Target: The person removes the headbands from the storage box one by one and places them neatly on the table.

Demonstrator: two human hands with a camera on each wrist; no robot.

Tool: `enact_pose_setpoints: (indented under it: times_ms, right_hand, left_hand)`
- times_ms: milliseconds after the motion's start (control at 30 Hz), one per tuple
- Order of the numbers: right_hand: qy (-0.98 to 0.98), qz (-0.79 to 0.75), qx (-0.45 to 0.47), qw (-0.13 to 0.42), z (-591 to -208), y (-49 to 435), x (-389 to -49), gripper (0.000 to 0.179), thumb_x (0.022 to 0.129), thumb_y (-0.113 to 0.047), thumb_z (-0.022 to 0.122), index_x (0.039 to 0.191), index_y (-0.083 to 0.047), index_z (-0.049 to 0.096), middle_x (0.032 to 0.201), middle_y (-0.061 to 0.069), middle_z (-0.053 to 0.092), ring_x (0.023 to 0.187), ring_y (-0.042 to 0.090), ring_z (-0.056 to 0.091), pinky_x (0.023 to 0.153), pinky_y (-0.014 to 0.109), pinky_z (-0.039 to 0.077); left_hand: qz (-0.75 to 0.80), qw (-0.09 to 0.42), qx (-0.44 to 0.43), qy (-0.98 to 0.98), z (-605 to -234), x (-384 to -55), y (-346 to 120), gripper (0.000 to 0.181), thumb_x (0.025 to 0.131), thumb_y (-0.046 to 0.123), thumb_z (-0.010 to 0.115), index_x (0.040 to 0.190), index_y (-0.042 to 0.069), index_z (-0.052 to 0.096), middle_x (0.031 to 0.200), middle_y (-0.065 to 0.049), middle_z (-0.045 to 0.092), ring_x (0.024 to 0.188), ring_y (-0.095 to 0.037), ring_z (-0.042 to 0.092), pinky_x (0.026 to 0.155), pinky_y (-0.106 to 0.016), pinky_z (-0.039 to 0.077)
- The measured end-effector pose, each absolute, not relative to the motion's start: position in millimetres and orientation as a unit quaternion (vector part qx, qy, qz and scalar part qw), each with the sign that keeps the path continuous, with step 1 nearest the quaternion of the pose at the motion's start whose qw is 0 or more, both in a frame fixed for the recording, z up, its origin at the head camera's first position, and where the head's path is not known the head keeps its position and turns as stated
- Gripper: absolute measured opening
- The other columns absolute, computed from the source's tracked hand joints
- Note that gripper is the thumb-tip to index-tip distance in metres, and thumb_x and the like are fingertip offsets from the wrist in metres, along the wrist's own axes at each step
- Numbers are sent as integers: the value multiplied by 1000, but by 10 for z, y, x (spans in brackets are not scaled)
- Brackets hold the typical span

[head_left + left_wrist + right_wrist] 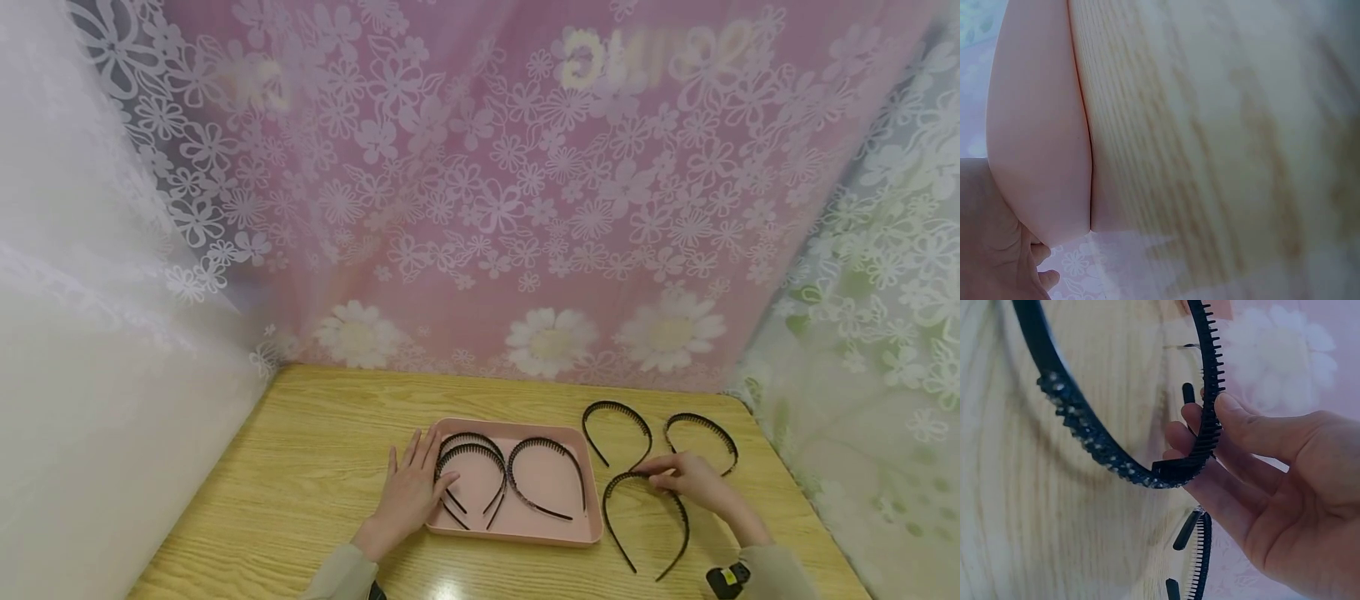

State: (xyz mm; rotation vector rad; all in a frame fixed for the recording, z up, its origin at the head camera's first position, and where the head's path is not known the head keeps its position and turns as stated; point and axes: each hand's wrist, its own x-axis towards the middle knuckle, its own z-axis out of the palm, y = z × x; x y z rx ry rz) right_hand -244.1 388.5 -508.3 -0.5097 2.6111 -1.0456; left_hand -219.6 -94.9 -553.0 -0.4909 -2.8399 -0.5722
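Note:
My right hand (693,482) pinches the top of a black toothed headband (1100,447) between thumb and fingers, just right of the tray. Dark beads or stones stud part of this headband in the right wrist view. My left hand (408,496) rests on the left edge of the shallow pink tray (517,540), fingers extended along its rim. Inside the tray lie two overlapping black headbands (471,448) at the left, and a third headband (517,492) to their right. The left wrist view mostly holds the tray's outer wall (1041,125) and the tabletop.
Two more black headbands lie at the back right of the wooden table (337,417): one headband (615,405) behind the held one, another headband (705,419) farther right. Flower-printed curtains (480,208) hang behind the table and along both sides.

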Motion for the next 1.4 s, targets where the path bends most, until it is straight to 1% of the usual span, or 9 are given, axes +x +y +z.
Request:
enact_pose_setpoints:
  times_ms: [200, 500, 667, 800, 900, 1000, 1100, 1200, 1400]
  right_hand:
    - [927, -314, -169, 114, -5154, 3808, -2450, 24, 95, -15, 71, 115, -4, 76, 109, 15, 75, 83, 20, 71, 66, 28, 56]
    - [944, -284, -133, 99, -5158, 3699, -2456, 17, 91, -9, 74, 107, -9, 79, 102, 10, 76, 83, 23, 70, 68, 36, 58]
    - [950, -278, -117, 83, -5163, 3678, -2448, 15, 91, -8, 74, 104, -11, 79, 98, 7, 75, 80, 21, 69, 68, 36, 57]
    - [951, -282, -110, 57, -5133, 3690, -2436, 16, 94, -13, 72, 108, -9, 78, 103, 10, 75, 79, 19, 69, 65, 33, 56]
    - [947, -297, -120, 31, -5068, 3685, -2426, 21, 97, -17, 69, 114, -5, 76, 108, 15, 75, 80, 22, 71, 64, 33, 56]
    - [938, -322, -127, 7, -5001, 3659, -2420, 26, 99, -22, 67, 118, -5, 74, 109, 14, 75, 84, 24, 72, 66, 32, 57]
    - [926, -352, -132, -6, -4974, 3630, -2416, 31, 102, -26, 64, 124, -6, 72, 110, 14, 75, 90, 27, 73, 70, 35, 59]
    - [912, -388, -132, -13, -4983, 3597, -2413, 34, 103, -27, 61, 128, -6, 69, 116, 16, 73, 95, 27, 72, 76, 40, 60]
    - [891, -434, -131, -18, -5011, 3519, -2412, 36, 105, -25, 59, 133, -4, 66, 126, 18, 69, 101, 19, 72, 84, 43, 59]
  left_hand:
    - [-193, 103, -165, -962, -5538, -2199, -952, 74, 103, 44, 55, 157, 0, 33, 164, -17, 30, 150, -42, 26, 113, -74, 19]
    - [-197, 108, -169, -960, -5527, -2186, -947, 73, 103, 43, 56, 156, -2, 34, 163, -17, 31, 149, -43, 28, 113, -74, 20]
    - [-193, 104, -166, -961, -5526, -2191, -948, 74, 103, 44, 55, 157, 0, 32, 164, -16, 29, 150, -41, 26, 113, -74, 19]
    - [-198, 101, -167, -961, -5521, -2186, -943, 73, 103, 44, 55, 157, -1, 33, 164, -16, 29, 150, -42, 26, 113, -74, 19]
    - [-198, 100, -168, -960, -5521, -2190, -944, 73, 103, 44, 55, 157, -1, 34, 164, -17, 29, 150, -42, 26, 113, -74, 19]
    - [-193, 99, -166, -962, -5534, -2204, -947, 74, 104, 46, 54, 157, 0, 33, 165, -16, 28, 151, -41, 25, 113, -74, 19]
    - [-187, 98, -164, -964, -5551, -2217, -951, 75, 104, 48, 52, 158, 1, 31, 166, -14, 27, 152, -40, 24, 114, -73, 19]
    - [-186, 98, -163, -964, -5558, -2221, -953, 75, 104, 49, 51, 158, 1, 31, 166, -14, 27, 152, -40, 24, 114, -73, 19]
    - [-195, 99, -167, -961, -5542, -2203, -947, 74, 103, 46, 54, 158, 0, 33, 165, -16, 28, 151, -42, 25, 113, -74, 19]
